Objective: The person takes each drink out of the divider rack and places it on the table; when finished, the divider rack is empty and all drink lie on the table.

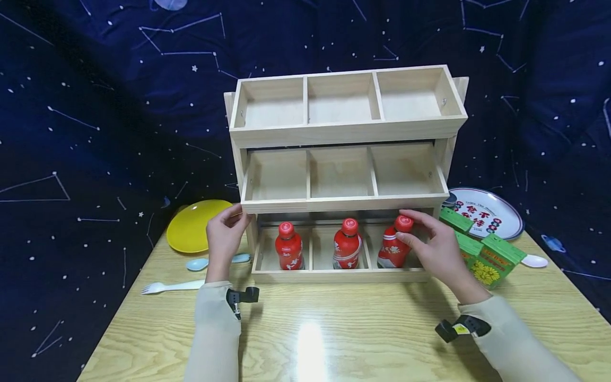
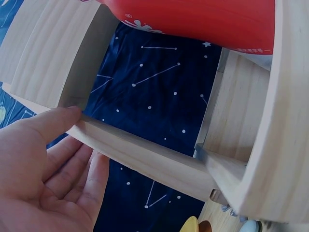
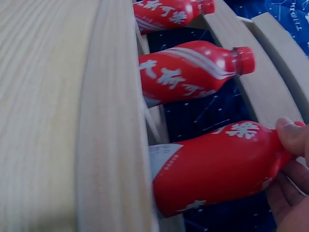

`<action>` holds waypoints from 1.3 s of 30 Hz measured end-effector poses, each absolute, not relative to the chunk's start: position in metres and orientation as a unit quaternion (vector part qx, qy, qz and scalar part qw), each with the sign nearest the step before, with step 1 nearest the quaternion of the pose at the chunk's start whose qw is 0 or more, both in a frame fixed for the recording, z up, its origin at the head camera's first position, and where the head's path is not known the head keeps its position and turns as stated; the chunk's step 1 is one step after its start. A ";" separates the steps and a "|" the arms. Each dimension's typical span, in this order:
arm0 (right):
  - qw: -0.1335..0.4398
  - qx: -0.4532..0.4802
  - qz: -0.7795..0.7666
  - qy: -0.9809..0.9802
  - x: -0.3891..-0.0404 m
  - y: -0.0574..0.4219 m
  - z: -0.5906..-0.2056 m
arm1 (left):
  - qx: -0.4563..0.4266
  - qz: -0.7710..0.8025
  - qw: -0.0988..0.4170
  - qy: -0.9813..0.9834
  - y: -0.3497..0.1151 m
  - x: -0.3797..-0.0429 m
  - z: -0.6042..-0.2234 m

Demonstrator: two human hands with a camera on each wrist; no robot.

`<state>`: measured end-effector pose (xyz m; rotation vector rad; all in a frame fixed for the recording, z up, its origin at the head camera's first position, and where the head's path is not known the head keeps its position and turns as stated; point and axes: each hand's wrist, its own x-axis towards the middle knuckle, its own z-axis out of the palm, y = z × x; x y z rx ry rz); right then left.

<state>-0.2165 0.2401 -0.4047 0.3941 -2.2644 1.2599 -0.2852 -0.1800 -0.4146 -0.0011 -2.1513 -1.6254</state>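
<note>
A three-tier wooden rack (image 1: 348, 137) stands on the table, each tier split into three compartments. In its bottom tier are a left red bottle (image 1: 289, 249), a middle red bottle (image 1: 347, 248) and a right red bottle (image 1: 392, 248). My right hand (image 1: 441, 252) pinches the right bottle near its cap; it leans slightly in the right compartment. At the rack's left side, my left hand (image 1: 224, 239) holds the upright post (image 2: 145, 150), thumb on one side and fingers on the other, beside the middle tier's lower corner.
Left of the rack are a yellow plate (image 1: 193, 228), a light blue spoon (image 1: 197, 264) and a white fork (image 1: 172, 286). Green boxes (image 1: 494, 260), a patterned white plate (image 1: 484, 209) and a white spoon (image 1: 534, 261) lie to the right. A dark starry cloth (image 1: 105, 132) hangs behind.
</note>
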 end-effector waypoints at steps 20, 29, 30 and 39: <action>0.310 0.141 0.489 -0.803 -0.164 0.259 -0.335 | 0.003 -0.584 0.221 -0.781 -0.178 -0.287 -0.417; 0.303 0.112 0.456 -0.829 -0.142 0.279 -0.338 | 0.007 -0.581 0.225 -0.782 -0.180 -0.285 -0.417; 0.300 0.110 0.453 -0.832 -0.139 0.282 -0.339 | 0.009 -0.579 0.225 -0.783 -0.181 -0.284 -0.418; 0.301 0.070 0.437 -0.845 -0.124 0.310 -0.358 | 0.006 -0.580 0.226 -0.783 -0.180 -0.286 -0.415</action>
